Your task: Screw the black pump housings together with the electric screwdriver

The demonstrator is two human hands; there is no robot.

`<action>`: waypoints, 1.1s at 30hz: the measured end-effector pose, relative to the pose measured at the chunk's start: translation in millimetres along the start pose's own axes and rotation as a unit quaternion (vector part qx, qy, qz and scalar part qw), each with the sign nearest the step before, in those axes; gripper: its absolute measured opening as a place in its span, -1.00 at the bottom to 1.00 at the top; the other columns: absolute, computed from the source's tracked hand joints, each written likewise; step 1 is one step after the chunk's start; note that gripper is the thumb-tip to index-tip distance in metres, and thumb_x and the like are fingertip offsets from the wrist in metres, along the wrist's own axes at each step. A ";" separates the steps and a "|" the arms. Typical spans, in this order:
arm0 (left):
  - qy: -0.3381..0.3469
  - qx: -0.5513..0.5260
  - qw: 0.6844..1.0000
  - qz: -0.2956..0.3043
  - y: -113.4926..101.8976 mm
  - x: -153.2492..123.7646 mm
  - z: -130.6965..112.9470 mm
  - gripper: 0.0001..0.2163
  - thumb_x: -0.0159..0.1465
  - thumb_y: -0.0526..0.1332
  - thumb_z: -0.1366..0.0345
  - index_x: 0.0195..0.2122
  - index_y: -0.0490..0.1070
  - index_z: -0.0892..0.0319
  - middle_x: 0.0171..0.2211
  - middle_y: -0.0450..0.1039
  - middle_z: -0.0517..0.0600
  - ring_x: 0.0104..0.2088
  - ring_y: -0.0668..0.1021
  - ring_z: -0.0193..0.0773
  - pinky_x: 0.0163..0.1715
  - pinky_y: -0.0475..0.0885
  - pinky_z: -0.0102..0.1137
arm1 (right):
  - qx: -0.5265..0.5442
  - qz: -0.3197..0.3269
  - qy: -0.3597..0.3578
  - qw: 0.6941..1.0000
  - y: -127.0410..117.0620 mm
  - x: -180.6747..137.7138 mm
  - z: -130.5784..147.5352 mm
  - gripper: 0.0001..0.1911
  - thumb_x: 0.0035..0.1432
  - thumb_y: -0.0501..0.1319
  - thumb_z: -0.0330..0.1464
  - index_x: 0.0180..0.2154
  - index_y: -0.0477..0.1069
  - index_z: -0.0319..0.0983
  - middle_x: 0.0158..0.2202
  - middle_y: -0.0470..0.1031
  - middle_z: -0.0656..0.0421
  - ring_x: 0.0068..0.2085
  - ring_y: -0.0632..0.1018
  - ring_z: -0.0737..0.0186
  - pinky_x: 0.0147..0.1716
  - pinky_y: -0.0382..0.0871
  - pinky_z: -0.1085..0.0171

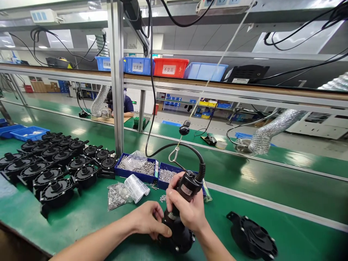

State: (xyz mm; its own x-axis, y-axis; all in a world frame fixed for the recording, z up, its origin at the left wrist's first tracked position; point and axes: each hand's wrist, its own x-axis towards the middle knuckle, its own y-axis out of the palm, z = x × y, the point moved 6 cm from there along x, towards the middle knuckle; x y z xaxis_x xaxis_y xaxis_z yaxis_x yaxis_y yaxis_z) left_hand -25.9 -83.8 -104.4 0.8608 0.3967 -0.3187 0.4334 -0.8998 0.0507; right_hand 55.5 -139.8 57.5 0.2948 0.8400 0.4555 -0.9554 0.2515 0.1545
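The right hand [190, 210] has its fingers wrapped around the driver [187, 185], which stands slightly tilted, its lower end over a black housing [181, 239] at the near edge of the bench [217, 232], right of centre. The left hand [148, 219] is at the left side of that housing, fingers bent and thumb lying against it; whether they pinch it or just rest there, I cannot tell. A cable [194, 148] curves up from the driver's top, and a string [199, 98] with a black ball [184, 128] hangs down to it. Just beyond the hands lie a box of screws [144, 168], a box of small metal parts [167, 175], a clear bag of parts [116, 195] and a clear roll [137, 188]. A spare housing [252, 235] sits on the near right. On the left, rows of similar units [56, 156] cover the bench, with blue trays [30, 133] beyond them.
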 end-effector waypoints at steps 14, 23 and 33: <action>0.197 0.037 0.978 0.057 23.6 0.0 -23.9 -0.48 0.02 0.40 0.39 0.05 0.42 0.21 -0.10 0.50 0.03 -0.09 0.51 -0.06 -0.06 0.44 -0.19 | -0.017 -0.024 -0.001 1.000 5.2 -4.3 0.0 -0.71 0.19 0.36 -0.21 -0.25 0.30 -0.21 -0.52 0.32 0.30 -0.66 0.36 0.41 -0.68 0.32 0.37; 0.245 0.051 0.968 0.025 26.4 -5.5 -29.9 -0.39 0.04 0.36 0.45 0.16 0.32 0.20 -0.04 0.49 0.06 -0.09 0.51 -0.05 -0.07 0.43 -0.21 | -0.021 -0.069 -0.010 0.997 3.0 -1.6 -7.3 -0.70 0.20 0.36 -0.20 -0.21 0.32 -0.22 -0.51 0.33 0.31 -0.66 0.39 0.41 -0.67 0.29 0.39; 0.266 0.154 0.944 -0.121 5.0 -7.5 -31.5 -0.48 0.15 0.38 0.27 0.15 0.32 0.12 0.05 0.34 0.08 0.03 0.44 -0.04 0.10 0.35 -0.13 | 0.037 -0.015 -0.064 0.997 -34.6 2.4 34.6 -0.75 0.19 0.35 -0.30 -0.22 0.28 -0.18 -0.43 0.49 0.23 -0.62 0.47 0.32 -0.63 0.34 0.35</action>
State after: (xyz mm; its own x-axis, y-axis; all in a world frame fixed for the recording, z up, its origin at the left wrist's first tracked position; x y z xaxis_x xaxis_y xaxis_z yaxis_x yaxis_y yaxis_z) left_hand -21.8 -85.5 -72.0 0.7939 0.5593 0.2386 0.6073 -0.7485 -0.2663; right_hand 89.8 -163.1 83.5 0.3282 0.7624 0.5577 -0.9435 0.2361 0.2325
